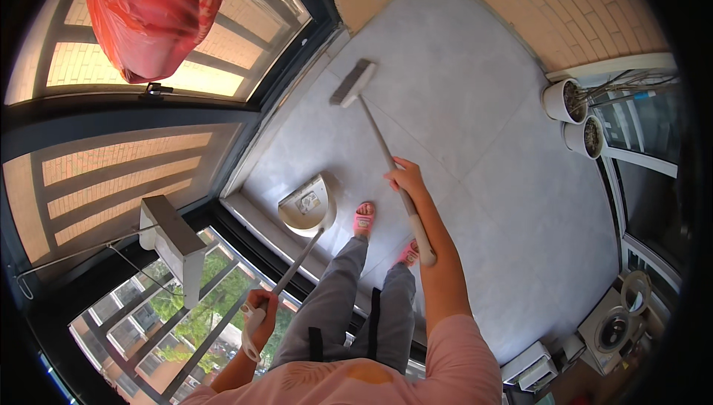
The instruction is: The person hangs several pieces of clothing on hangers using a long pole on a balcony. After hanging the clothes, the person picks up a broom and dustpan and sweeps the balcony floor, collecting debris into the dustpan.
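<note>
Broom (377, 132) gripped by right hand (406, 176), bristle head (355, 83) at floor (475, 93). Dustpan (297, 221) gripped at handle by left hand (264, 304), pan held near left foot (364, 219). Sweeping judged under way; share done or left cannot be told, pan contents unclear.
</note>
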`<state>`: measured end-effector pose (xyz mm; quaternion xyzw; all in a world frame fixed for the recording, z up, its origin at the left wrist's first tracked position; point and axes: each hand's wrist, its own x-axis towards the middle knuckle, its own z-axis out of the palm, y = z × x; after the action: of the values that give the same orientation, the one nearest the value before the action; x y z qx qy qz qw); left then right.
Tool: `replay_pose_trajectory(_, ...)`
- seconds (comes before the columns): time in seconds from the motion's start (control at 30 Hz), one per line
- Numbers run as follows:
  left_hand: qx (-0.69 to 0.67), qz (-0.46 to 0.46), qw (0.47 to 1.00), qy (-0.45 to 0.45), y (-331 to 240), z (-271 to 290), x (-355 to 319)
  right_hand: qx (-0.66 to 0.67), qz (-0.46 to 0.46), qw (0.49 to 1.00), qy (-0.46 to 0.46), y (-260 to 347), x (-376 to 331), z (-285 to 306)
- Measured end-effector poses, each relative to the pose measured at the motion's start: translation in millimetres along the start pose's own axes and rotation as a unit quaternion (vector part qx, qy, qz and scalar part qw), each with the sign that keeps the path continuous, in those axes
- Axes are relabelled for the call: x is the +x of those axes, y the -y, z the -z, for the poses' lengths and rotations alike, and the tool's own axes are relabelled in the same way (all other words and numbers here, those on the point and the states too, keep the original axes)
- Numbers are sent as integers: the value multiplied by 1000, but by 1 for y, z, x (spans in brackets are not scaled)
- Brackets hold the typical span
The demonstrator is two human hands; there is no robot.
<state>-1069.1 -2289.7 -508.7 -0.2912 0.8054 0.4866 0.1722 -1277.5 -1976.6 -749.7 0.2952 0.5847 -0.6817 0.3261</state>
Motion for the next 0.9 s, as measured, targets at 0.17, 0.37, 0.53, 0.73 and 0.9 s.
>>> replay_pose_trajectory(0.17,1,-3,1000,9,-12,-9,-1,65,-75,988,-121,-42,-103,64)
replay_pose_trajectory(0.37,3,-4,1000,19,-22,-20,-3,55,16,991,-125,-21,-154,51)
replay_pose_trajectory(0.53,71,-3,997,27,-32,-17,9,-7,86,995,-46,26,-20,16)
replay_pose_trajectory(0.73,4,36,999,35,-48,-11,13,-53,47,997,-20,98,73,-3)
replay_pose_trajectory(0.9,-10,35,999,36,-71,-21,14,-12,8,999,28,85,49,47)
